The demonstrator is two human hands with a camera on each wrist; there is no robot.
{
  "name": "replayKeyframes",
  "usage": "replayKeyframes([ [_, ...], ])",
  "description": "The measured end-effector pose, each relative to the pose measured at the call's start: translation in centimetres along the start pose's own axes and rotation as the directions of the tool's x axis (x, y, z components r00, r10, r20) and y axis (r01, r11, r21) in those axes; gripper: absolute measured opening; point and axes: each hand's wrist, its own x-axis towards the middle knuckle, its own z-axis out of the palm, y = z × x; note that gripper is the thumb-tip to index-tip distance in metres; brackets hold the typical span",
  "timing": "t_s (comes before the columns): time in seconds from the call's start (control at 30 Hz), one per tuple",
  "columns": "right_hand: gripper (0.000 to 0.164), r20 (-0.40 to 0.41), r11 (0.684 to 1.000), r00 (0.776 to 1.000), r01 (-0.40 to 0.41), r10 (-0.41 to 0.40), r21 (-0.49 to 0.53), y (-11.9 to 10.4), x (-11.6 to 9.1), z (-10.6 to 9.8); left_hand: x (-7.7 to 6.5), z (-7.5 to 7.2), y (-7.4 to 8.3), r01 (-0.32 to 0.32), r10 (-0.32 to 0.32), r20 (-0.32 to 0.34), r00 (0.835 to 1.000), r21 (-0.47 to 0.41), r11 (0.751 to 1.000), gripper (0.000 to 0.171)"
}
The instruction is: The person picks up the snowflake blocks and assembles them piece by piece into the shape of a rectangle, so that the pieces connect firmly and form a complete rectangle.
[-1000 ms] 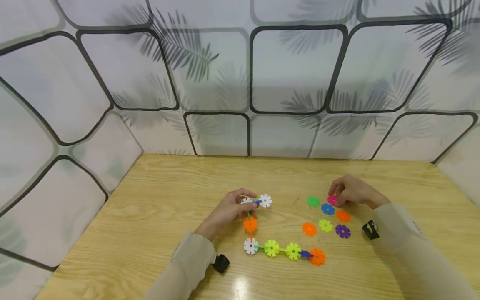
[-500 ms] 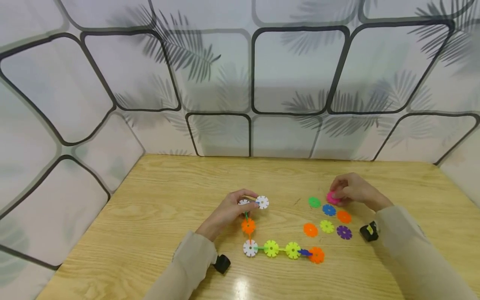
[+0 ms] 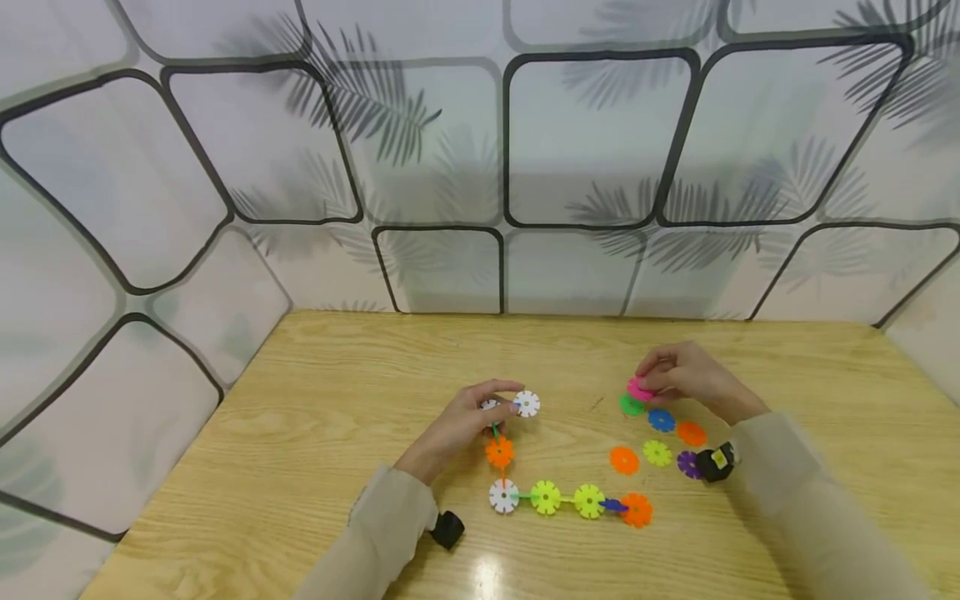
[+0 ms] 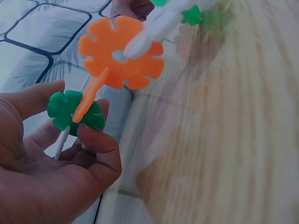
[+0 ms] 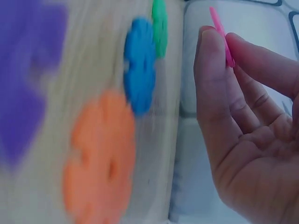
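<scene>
My left hand (image 3: 459, 427) grips one end of a chain of slotted plastic snowflake discs. In the left wrist view, its thumb and fingers hold around a green disc (image 4: 65, 109) slotted to an orange disc (image 4: 120, 52). Past the fingertips, a white disc (image 3: 527, 404) forms that end. From there the chain bends at another white disc (image 3: 504, 496) and runs right to an orange end disc (image 3: 637, 510). My right hand (image 3: 693, 382) pinches a pink disc (image 5: 223, 39) between thumb and fingertips, above the table. Below it lies a loose green disc (image 3: 632, 406), partly overlapped in the head view.
Loose discs lie flat at the right: blue (image 3: 662, 419), orange (image 3: 691, 433), yellow (image 3: 657, 452), a second orange (image 3: 624, 460) and purple (image 3: 687, 464), partly hidden by the black wrist camera (image 3: 716, 462). A patterned wall covering (image 3: 577, 267) rises behind the wooden table (image 3: 337, 358).
My right hand has lifted the pink disc off the table and moved it left, over the green disc. The left hand keeps its grip; its end of the chain has tilted slightly.
</scene>
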Motion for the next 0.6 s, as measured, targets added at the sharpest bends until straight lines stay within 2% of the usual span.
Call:
replayKeyframes([
  [0.23, 0.020, -0.001, 1.000, 1.000, 0.020, -0.020, 0.007, -0.8, 0.6, 1.4, -0.2, 0.0, 0.1, -0.008, 0.008, 0.015, 1.000, 0.024, 1.000, 0.039],
  [0.4, 0.022, 0.014, 0.998, 0.998, 0.053, -0.053, 0.024, -1.6, 1.0, 2.2, -0.2, 0.3, 0.3, 0.017, -0.016, -0.009, 1.000, 0.043, 0.999, 0.039],
  [0.6, 0.032, 0.059, 0.996, 0.995, 0.078, -0.081, 0.051, -2.4, 1.2, 3.5, -0.1, 0.5, 0.3, 0.019, -0.016, -0.038, 0.999, 0.075, 0.997, 0.037],
])
